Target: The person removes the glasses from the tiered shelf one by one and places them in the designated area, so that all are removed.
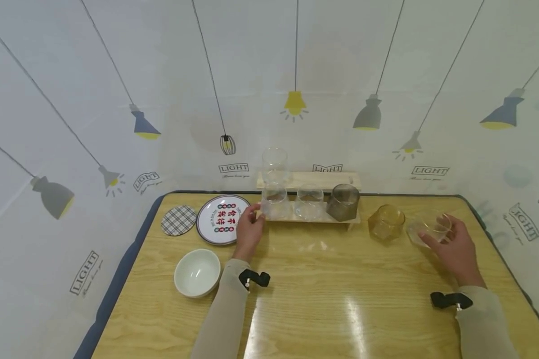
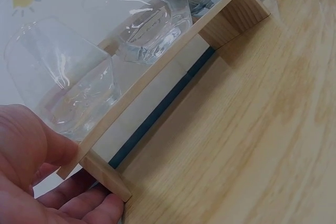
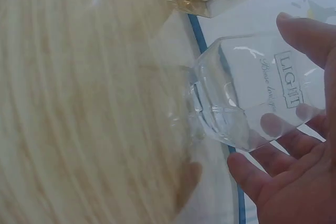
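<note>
My left hand (image 1: 250, 232) grips the left end of a two-level wooden rack (image 2: 142, 90). The thumb lies by the shelf board and the fingers curl around the end leg. On the lower shelf stand two clear glasses (image 1: 310, 203) and a smoky grey glass (image 1: 344, 202); another clear glass (image 1: 275, 162) is on the upper level at the left. At the table's right side my right hand (image 1: 459, 249) holds a clear faceted glass (image 3: 236, 98), thumb on one side and fingers on the other. Close to its left sits an amber glass (image 1: 386, 223).
Left of the rack lie a white plate (image 1: 206, 227) with printed characters and a round checked coaster (image 1: 178, 221). A white bowl (image 1: 197, 273) stands nearer on the wooden table (image 1: 314, 299). A lamp-patterned curtain (image 1: 251, 60) hangs behind the table and at both sides.
</note>
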Demonstrator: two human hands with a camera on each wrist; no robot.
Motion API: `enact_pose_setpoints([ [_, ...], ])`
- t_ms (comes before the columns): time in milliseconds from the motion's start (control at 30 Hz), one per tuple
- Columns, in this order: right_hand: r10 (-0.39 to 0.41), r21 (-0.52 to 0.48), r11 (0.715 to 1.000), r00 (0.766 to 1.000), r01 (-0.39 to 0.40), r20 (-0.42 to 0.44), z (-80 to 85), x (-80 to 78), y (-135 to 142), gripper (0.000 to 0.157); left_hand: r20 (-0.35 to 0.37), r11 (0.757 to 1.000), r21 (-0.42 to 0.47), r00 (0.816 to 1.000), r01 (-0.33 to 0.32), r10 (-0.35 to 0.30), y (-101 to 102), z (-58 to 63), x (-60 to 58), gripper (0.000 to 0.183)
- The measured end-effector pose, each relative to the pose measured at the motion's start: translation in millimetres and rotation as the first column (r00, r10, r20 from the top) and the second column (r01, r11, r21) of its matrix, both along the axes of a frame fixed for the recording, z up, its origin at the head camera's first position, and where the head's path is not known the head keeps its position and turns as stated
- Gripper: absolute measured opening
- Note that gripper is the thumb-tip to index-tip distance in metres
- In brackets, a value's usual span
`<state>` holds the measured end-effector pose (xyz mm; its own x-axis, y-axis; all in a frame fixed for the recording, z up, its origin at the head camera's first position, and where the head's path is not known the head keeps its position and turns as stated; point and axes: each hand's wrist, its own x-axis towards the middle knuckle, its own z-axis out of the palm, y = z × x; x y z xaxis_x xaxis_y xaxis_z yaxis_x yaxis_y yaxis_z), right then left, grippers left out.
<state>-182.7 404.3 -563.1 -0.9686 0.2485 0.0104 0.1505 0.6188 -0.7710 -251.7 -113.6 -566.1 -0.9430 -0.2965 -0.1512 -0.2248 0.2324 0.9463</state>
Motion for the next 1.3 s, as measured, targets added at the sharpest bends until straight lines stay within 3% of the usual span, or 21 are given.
enact_pose_setpoints([
  [233, -0.069, -0.07, 0.996, 0.994, 0.063, -0.09, 17.2, 0.7, 0, 0.086, -0.014, 1.0, -0.001, 1.0, 0.004, -0.004, 0, 0.1, 0.8, 0.036],
  [467, -0.186, -0.137, 0.977, 0.97, 0.165, -0.155, 59.8, -1.2, -16, 0.076, -0.02, 1.0, -0.013, 1.0, 0.007, -0.008, -2, -2.3, 0.9, 0.036],
  [633, -0.217, -0.195, 0.966, 0.946, 0.171, -0.242, 88.4, -2.4, -37, 0.067, -0.068, 1.0, -0.011, 0.998, 0.004, -0.004, 0, -6.0, 3.2, 0.035],
  [900, -0.149, -0.217, 0.974, 0.907, 0.066, -0.393, 111.7, -11.1, -78, 0.055, -0.097, 1.0, 0.017, 0.995, 0.017, -0.015, 2, -6.2, 7.0, 0.038],
  [1100, 0.016, -0.161, 0.981, 0.868, -0.11, -0.497, 112.1, -26.5, -113, 0.055, -0.115, 1.0, 0.013, 0.993, 0.007, -0.005, 2, -7.3, 7.1, 0.038],
  [1300, 0.15, -0.133, 0.956, 0.824, -0.262, -0.546, 111.9, -39.8, -156, 0.058, -0.138, 0.999, 0.035, 0.99, 0.015, -0.01, 1, -9.6, 6.5, 0.036],
])
